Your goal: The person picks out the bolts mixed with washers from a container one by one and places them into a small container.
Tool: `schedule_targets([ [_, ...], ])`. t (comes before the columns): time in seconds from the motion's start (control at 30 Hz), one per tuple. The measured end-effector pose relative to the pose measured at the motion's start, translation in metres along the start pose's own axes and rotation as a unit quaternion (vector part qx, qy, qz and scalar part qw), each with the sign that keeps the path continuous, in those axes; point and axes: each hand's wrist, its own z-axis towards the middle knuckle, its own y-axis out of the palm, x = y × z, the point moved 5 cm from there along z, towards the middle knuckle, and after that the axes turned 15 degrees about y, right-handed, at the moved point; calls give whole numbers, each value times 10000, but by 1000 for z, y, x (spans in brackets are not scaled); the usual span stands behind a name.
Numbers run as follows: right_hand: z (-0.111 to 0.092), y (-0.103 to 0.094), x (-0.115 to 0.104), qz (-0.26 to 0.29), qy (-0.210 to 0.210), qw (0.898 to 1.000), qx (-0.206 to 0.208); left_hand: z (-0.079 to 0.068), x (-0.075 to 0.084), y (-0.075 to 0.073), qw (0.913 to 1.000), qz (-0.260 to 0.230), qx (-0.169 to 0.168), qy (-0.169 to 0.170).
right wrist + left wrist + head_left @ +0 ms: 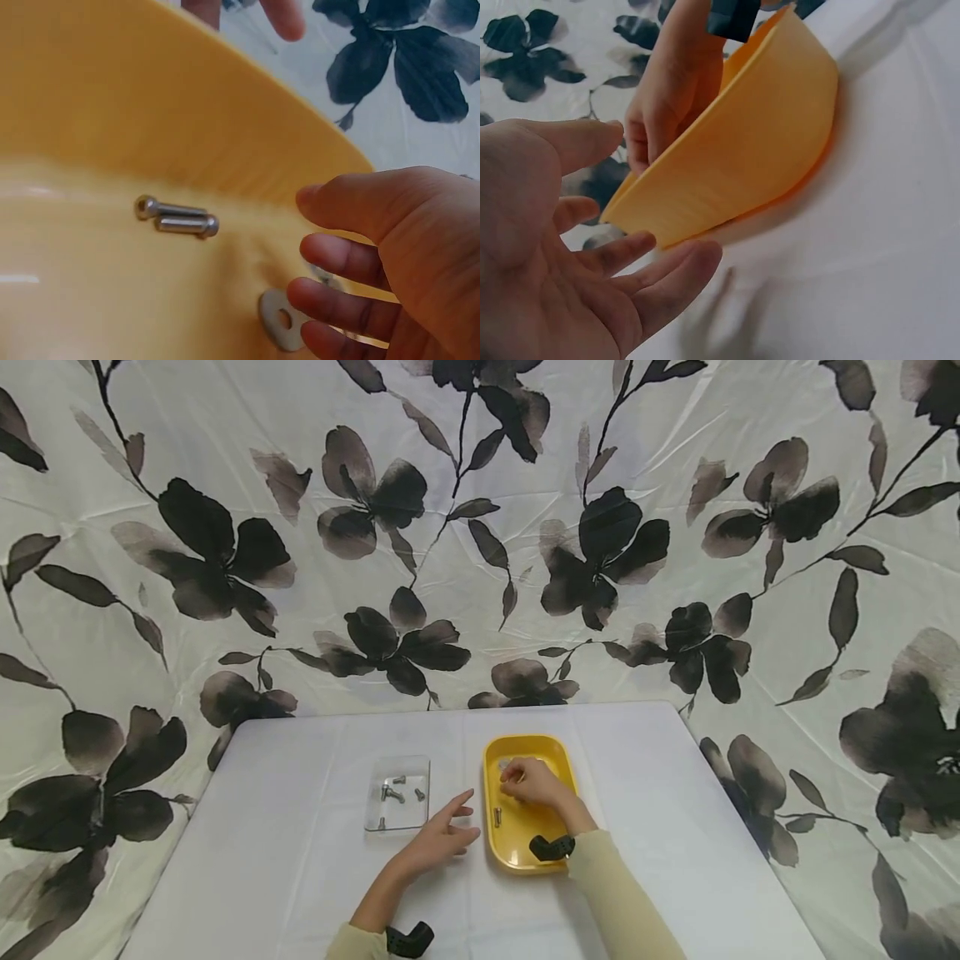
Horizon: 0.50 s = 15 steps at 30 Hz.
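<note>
My right hand (pixel 534 782) reaches into the yellow tray (pixel 525 852) with its fingers bent. In the right wrist view the thumb and fingers stand apart beside a flat washer (pixel 268 319). Small metal pieces show partly behind those fingers, too covered to name. Two socket-head screws (pixel 181 225) lie side by side on the tray floor, left of the fingertips. My left hand (pixel 438 843) hovers between the tray and a clear box (pixel 397 830), fingers spread and nothing in them. In the left wrist view its fingertips come near the tray's outer wall (pixel 757 142).
Inside the clear box lie several screws (pixel 391 793), scattered. A white cloth covers the table (pixel 675 877). Behind the table's far edge hangs a floral sheet (pixel 480 568). Each wrist wears a black camera strap (pixel 552 848).
</note>
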Motion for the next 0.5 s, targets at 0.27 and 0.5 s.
schedule_targets([
  [0.27,1,8,6,-339,-166,9991,-216,8,-15,21,9970,-777,45,-17],
  [0.5,0,13,9,-356,116,9981,-486,13,-25,32,9919,-1235,302,-40],
])
